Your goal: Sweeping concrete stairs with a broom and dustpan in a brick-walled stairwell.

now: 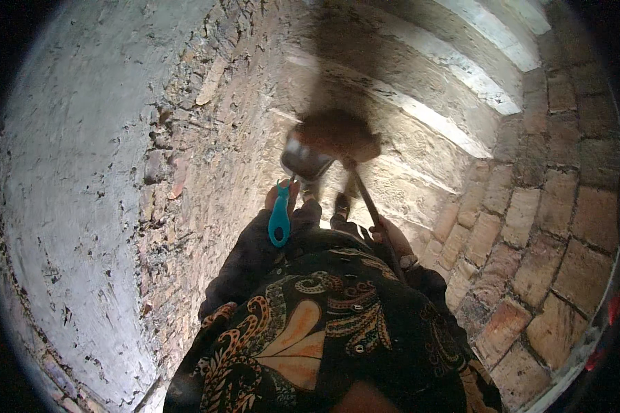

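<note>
My left hand (293, 195) is closed on a dustpan, with its turquoise handle (279, 224) pointing back toward me. The greyish pan (306, 160) is blurred and lies ahead of the hand. In my closed right hand (395, 237) is the long thin stick (365, 196) of a broom, which runs back past my right side. Its brown broom head (337, 134) is smeared by motion and overlaps the far edge of the pan. Both tools are held in front of my feet; whether the bristles touch the pan or a step I cannot tell.
Stone steps (427, 113) with pale edges stretch ahead and to the right. A brick wall (530, 220) borders the right side. On the left is a rough crumbling wall (200, 172) with grey plaster (83, 186). My shoe (342, 202) shows below the broom head.
</note>
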`<state>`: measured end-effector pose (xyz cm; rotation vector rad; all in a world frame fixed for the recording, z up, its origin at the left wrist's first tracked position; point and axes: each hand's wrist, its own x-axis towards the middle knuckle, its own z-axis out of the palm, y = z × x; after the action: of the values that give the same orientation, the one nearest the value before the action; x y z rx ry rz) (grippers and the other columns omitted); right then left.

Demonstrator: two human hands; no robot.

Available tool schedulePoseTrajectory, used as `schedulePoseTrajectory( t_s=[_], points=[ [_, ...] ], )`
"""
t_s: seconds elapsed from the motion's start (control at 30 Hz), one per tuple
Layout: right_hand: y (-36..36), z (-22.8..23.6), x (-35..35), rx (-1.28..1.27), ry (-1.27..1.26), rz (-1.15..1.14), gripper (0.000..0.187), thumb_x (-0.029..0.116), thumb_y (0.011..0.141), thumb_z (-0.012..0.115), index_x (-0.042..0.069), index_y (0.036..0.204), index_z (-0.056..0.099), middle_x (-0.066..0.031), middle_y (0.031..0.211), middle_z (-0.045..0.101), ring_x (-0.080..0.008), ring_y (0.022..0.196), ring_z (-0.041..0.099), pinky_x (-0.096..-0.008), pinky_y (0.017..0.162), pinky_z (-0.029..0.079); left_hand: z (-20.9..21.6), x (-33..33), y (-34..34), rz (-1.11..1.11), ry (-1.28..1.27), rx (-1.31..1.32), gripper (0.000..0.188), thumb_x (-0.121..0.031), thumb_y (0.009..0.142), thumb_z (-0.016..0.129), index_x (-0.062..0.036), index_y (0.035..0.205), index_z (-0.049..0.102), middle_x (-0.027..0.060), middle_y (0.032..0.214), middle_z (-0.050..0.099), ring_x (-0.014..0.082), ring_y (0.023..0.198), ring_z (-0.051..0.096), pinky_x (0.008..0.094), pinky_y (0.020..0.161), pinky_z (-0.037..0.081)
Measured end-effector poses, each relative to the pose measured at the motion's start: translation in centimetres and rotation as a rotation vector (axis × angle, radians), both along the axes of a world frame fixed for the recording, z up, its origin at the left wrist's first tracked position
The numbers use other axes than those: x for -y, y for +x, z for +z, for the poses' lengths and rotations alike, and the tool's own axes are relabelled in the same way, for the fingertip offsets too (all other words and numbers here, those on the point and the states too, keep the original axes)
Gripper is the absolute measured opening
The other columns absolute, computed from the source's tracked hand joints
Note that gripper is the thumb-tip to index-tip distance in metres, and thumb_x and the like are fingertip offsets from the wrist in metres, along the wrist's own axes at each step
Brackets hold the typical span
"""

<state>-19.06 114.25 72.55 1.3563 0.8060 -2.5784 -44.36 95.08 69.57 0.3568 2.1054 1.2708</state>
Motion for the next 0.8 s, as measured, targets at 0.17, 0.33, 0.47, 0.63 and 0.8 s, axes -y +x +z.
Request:
schedulePoseTrajectory(
  t_s=[0.17,0.33,0.47,0.63,0.8],
  points=[
    [0.3,3.9,0.8,-0.072,0.513,0.421,0.024,0.020,0.085,0.048,0.004,0.102,0.050,-0.0055,0.083,0.055,-0.0107,0.064,0.049,-0.0231,0.057,0.043,1.7,0.3,0.4,-0.055,-0.212,-0.279,0.019,-0.017,0.084,0.050,-0.0023,0.071,0.053,0.0043,0.067,0.051,0.0141,0.061,0.047,0.0269,0.058,0.040],
    [0.2,10.0,0.0,-0.288,1.134,0.745,0.031,0.012,0.080,0.051,0.002,0.109,0.045,-0.0115,0.086,0.054,-0.0204,0.074,0.052,-0.0320,0.065,0.042,7.7,0.0,0.6,-0.138,-0.184,-0.228,0.036,-0.035,0.086,0.039,-0.0035,0.097,0.051,0.0122,0.078,0.055,0.0260,0.070,0.053,0.0335,0.062,0.041],
    [1.0,12.3,-0.1,-0.215,0.998,0.742,0.030,0.017,0.081,0.051,0.002,0.107,0.046,-0.0134,0.084,0.053,-0.0251,0.073,0.052,-0.0346,0.065,0.042,1.0,2.5,0.5,0.086,-0.123,-0.257,0.030,-0.033,0.084,0.046,-0.0039,0.085,0.052,0.0053,0.066,0.053,0.0176,0.054,0.050,0.0276,0.049,0.041],
    [2.0,14.6,-1.1,0.161,0.625,0.405,0.032,0.030,0.083,0.046,0.001,0.096,0.048,-0.0133,0.080,0.051,-0.0247,0.074,0.052,-0.0352,0.065,0.042,-2.5,2.7,0.0,0.338,-0.124,-0.127,0.029,-0.034,0.078,0.057,-0.0064,0.070,0.055,-0.0009,0.049,0.042,0.0081,0.040,0.043,0.0219,0.033,0.037],
    [5.8,5.1,-7.9,-0.100,-0.219,-0.268,0.028,0.027,0.087,0.044,0.000,0.088,0.048,-0.0021,0.062,0.047,-0.0099,0.051,0.048,-0.0204,0.045,0.043,0.6,2.0,-0.1,0.417,-0.078,-0.006,0.030,-0.036,0.077,0.058,-0.0059,0.074,0.056,0.0002,0.050,0.044,0.0090,0.039,0.043,0.0229,0.033,0.039]
  ],
)
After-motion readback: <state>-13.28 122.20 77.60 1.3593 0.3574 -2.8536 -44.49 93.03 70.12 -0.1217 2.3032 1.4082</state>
